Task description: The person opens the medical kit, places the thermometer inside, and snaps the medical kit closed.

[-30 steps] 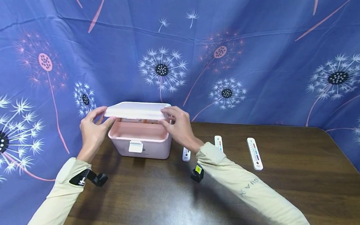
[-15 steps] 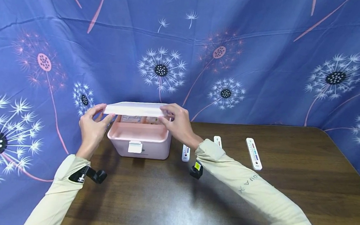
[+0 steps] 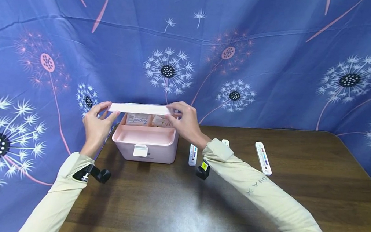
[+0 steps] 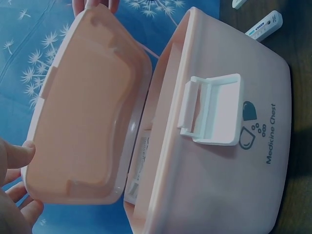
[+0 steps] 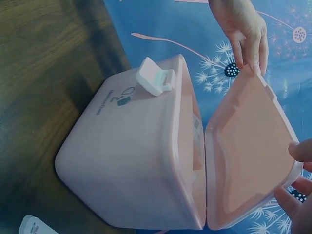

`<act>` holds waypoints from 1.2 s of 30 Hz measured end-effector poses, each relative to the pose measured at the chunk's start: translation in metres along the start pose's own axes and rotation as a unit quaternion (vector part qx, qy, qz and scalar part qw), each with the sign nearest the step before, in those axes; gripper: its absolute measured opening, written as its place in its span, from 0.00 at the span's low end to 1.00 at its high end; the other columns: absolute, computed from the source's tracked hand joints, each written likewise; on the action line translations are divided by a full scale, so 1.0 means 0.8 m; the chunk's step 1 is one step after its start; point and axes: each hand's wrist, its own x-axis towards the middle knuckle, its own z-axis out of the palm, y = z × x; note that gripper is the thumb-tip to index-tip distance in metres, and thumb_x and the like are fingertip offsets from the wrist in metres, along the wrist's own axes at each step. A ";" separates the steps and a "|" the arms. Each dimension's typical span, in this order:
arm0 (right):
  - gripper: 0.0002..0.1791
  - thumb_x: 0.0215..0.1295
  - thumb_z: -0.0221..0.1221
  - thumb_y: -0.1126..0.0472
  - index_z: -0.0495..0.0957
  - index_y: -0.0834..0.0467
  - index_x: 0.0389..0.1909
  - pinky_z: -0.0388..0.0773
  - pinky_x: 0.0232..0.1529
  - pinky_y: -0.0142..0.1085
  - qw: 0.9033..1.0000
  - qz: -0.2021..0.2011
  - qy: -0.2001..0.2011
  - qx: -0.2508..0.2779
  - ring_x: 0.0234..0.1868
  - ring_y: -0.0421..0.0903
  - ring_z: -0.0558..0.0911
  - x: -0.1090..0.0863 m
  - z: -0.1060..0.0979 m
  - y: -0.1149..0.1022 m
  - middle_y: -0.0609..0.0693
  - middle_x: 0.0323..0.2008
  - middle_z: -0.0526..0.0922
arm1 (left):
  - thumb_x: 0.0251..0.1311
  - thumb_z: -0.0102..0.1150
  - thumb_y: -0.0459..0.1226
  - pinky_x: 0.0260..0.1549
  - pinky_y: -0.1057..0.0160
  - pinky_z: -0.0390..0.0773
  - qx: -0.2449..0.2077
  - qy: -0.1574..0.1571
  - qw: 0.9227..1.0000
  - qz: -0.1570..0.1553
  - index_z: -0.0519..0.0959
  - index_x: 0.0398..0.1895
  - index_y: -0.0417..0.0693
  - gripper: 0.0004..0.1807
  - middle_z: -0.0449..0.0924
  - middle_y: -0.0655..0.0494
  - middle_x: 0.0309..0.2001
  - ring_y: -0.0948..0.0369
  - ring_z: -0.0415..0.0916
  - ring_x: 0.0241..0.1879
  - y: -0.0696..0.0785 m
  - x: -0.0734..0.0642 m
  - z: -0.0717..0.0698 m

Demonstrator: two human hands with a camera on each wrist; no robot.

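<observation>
A pink medicine chest (image 3: 159, 155) stands on the table, its hinged lid (image 3: 139, 108) raised at the back. At the lid's left corner, my left hand (image 3: 99, 127) pinches the edge between thumb and fingers. My right hand (image 3: 187, 125) grips the opposite corner the same way. The left wrist view shows the lid's hollow inner face (image 4: 92, 112) and the white front latch (image 4: 217, 109) flipped outward. Inside are a shallow pink tray (image 3: 144, 136) at the front and, behind it, a packet (image 3: 137, 119) printed "Surgical" beside another packet (image 3: 162, 121).
Right of the chest lie three white thermometers on the brown table (image 3: 177, 207): one close by (image 3: 193, 155), one partly behind the right sleeve (image 3: 225, 142), and one farther right (image 3: 263, 159). A blue dandelion-patterned cloth (image 3: 274, 83) hangs behind the table.
Both hands have swung the lid further up and back. More of the chest's inside shows, including the packets behind the tray.
</observation>
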 end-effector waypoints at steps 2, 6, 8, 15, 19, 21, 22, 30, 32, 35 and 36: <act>0.14 0.55 0.66 0.70 0.81 0.68 0.43 0.81 0.43 0.37 1.000 0.001 -0.001 -0.002 0.45 0.49 0.80 0.002 -0.001 0.000 0.57 0.42 0.81 | 0.48 0.71 0.29 0.51 0.70 0.73 -0.002 -0.002 1.000 0.000 0.80 0.49 0.34 0.22 0.78 0.45 0.50 0.62 0.74 0.50 0.001 0.001 0.000; 0.14 0.54 0.66 0.70 0.82 0.67 0.43 0.81 0.43 0.38 1.000 0.001 -0.002 -0.005 0.45 0.50 0.81 0.006 -0.003 0.000 0.57 0.41 0.82 | 0.49 0.70 0.31 0.52 0.70 0.73 0.010 -0.008 1.000 0.000 0.80 0.50 0.35 0.22 0.78 0.45 0.51 0.62 0.73 0.50 0.003 0.004 0.000; 0.14 0.54 0.66 0.70 0.82 0.67 0.42 0.81 0.43 0.40 1.000 -0.001 0.000 -0.004 0.45 0.51 0.81 0.007 -0.004 -0.001 0.58 0.41 0.82 | 0.50 0.70 0.32 0.52 0.69 0.73 0.015 -0.012 1.000 -0.003 0.80 0.50 0.36 0.22 0.78 0.46 0.51 0.62 0.73 0.51 0.005 0.005 0.000; 0.13 0.54 0.66 0.70 0.82 0.68 0.41 0.81 0.42 0.44 1.000 -0.005 0.002 0.003 0.43 0.52 0.81 0.012 -0.004 0.000 0.59 0.40 0.82 | 0.51 0.70 0.33 0.53 0.66 0.73 0.031 -0.016 0.999 0.000 0.80 0.50 0.36 0.22 0.78 0.45 0.50 0.61 0.73 0.50 0.007 0.007 0.001; 0.13 0.54 0.67 0.70 0.82 0.68 0.41 0.81 0.42 0.40 1.000 -0.008 0.003 -0.002 0.43 0.51 0.81 0.015 -0.004 0.000 0.58 0.40 0.82 | 0.51 0.70 0.34 0.53 0.63 0.74 0.039 -0.017 0.999 0.004 0.80 0.50 0.37 0.21 0.78 0.45 0.50 0.61 0.73 0.50 0.007 0.010 0.001; 0.13 0.54 0.67 0.70 0.82 0.68 0.41 0.81 0.42 0.38 1.000 -0.010 0.003 -0.005 0.43 0.50 0.81 0.016 -0.005 0.000 0.58 0.40 0.82 | 0.51 0.70 0.34 0.53 0.62 0.74 0.039 -0.017 0.999 0.007 0.80 0.50 0.37 0.21 0.78 0.45 0.49 0.60 0.73 0.51 0.007 0.011 0.001; 0.13 0.54 0.67 0.70 0.82 0.68 0.41 0.81 0.42 0.37 1.000 -0.010 0.003 -0.006 0.43 0.50 0.81 0.017 -0.005 0.000 0.58 0.40 0.82 | 0.51 0.70 0.34 0.53 0.62 0.74 0.039 -0.018 0.999 0.009 0.80 0.49 0.36 0.21 0.78 0.45 0.49 0.60 0.73 0.51 0.007 0.013 0.002; 0.12 0.53 0.67 0.70 0.82 0.68 0.40 0.81 0.40 0.33 1.000 -0.016 0.004 -0.016 0.42 0.50 0.81 0.023 -0.007 0.001 0.58 0.39 0.82 | 0.51 0.70 0.33 0.53 0.63 0.74 0.041 -0.019 0.999 0.015 0.80 0.48 0.36 0.20 0.78 0.45 0.48 0.60 0.73 0.50 0.007 0.020 0.005; 0.12 0.54 0.66 0.70 0.82 0.68 0.40 0.81 0.40 0.35 1.000 -0.020 0.003 -0.015 0.42 0.50 0.81 0.025 -0.007 0.002 0.58 0.39 0.82 | 0.51 0.70 0.33 0.53 0.64 0.74 0.037 -0.020 0.999 0.014 0.80 0.48 0.36 0.20 0.78 0.45 0.49 0.61 0.72 0.50 0.008 0.023 0.006; 0.11 0.55 0.66 0.70 0.82 0.67 0.40 0.82 0.40 0.37 1.000 -0.022 0.001 -0.016 0.43 0.50 0.81 0.029 -0.006 0.004 0.57 0.39 0.82 | 0.51 0.70 0.33 0.53 0.64 0.74 0.031 -0.019 0.999 0.017 0.80 0.48 0.35 0.20 0.78 0.45 0.48 0.61 0.72 0.50 0.009 0.026 0.006; 0.12 0.55 0.66 0.70 0.82 0.67 0.40 0.82 0.40 0.38 1.000 -0.021 0.000 -0.016 0.43 0.50 0.81 0.030 -0.006 0.004 0.57 0.39 0.82 | 0.51 0.70 0.33 0.53 0.63 0.74 0.030 -0.019 0.999 0.017 0.80 0.48 0.35 0.20 0.78 0.45 0.48 0.61 0.73 0.50 0.009 0.027 0.007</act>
